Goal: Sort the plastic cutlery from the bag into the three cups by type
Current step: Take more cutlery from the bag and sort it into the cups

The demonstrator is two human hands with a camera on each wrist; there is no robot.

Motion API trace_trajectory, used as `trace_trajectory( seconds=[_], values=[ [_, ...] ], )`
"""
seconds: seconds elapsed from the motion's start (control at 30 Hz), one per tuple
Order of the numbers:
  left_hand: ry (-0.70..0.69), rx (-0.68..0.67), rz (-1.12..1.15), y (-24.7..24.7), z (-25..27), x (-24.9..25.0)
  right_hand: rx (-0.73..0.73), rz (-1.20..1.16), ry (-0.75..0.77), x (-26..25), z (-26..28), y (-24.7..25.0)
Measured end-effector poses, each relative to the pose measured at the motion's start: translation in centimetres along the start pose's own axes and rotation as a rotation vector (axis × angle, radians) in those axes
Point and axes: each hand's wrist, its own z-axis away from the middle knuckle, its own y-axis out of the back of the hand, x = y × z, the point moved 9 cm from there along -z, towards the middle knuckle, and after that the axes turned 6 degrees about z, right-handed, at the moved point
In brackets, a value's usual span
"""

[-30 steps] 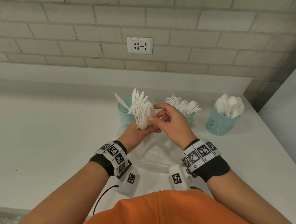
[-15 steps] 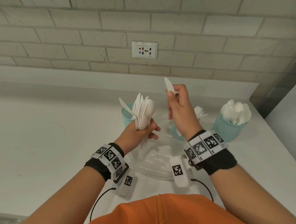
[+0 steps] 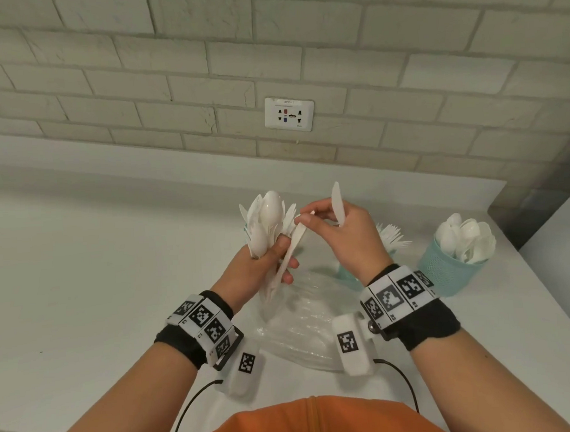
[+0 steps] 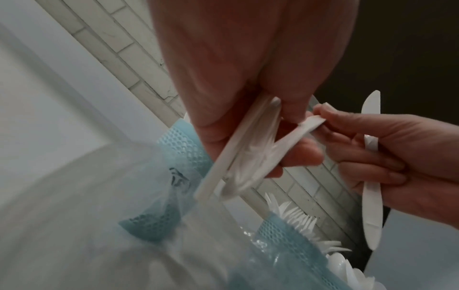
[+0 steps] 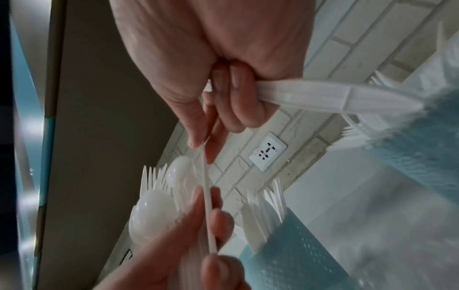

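Observation:
My left hand [image 3: 256, 270] grips an upright bundle of white cutlery [image 3: 269, 216] with spoons and forks showing at its top. My right hand [image 3: 340, 232] holds a white knife [image 3: 337, 203] under its curled fingers, while thumb and forefinger pinch the end of another flat white piece [image 3: 290, 252] that still sits in the bundle. In the right wrist view the knife [image 5: 335, 98] sticks out sideways and the pinched piece [image 5: 207, 196] shows edge-on. The clear bag [image 3: 299, 324] lies flat below both hands. A teal cup of spoons [image 3: 451, 266] stands at the right. The fork cup [image 3: 392, 240] is half hidden behind my right hand. The knife cup [image 5: 298, 255] is behind the bundle.
The white counter [image 3: 98, 275] ends at a brick wall with a power outlet [image 3: 289, 114]. A white panel [image 3: 562, 234] rises just right of the spoon cup. Cables run from both wrist cameras toward my orange shirt [image 3: 311, 426].
My right hand, which had lifted one knife up and away, came back down and left to the bundle and now pinches a second piece. The left hand raised the bundle slightly.

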Motion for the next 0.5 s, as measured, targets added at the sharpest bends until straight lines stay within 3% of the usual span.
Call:
trace_trajectory(
  seconds=[0.27, 0.37, 0.5],
  values=[
    [-0.026, 0.247, -0.007, 6.1, 1.0, 0.5, 0.253, -0.045, 0.136, -6.0, -4.1, 3.7],
    [-0.028, 0.259, -0.013, 6.7, 1.2, 0.5, 0.206, 0.092, 0.121, -5.7, -5.7, 0.6],
    [-0.032, 0.245, 0.042, 6.5, 1.2, 0.6, 0.033, 0.229, 0.005, -1.7, -6.0, -4.3]
  ],
)
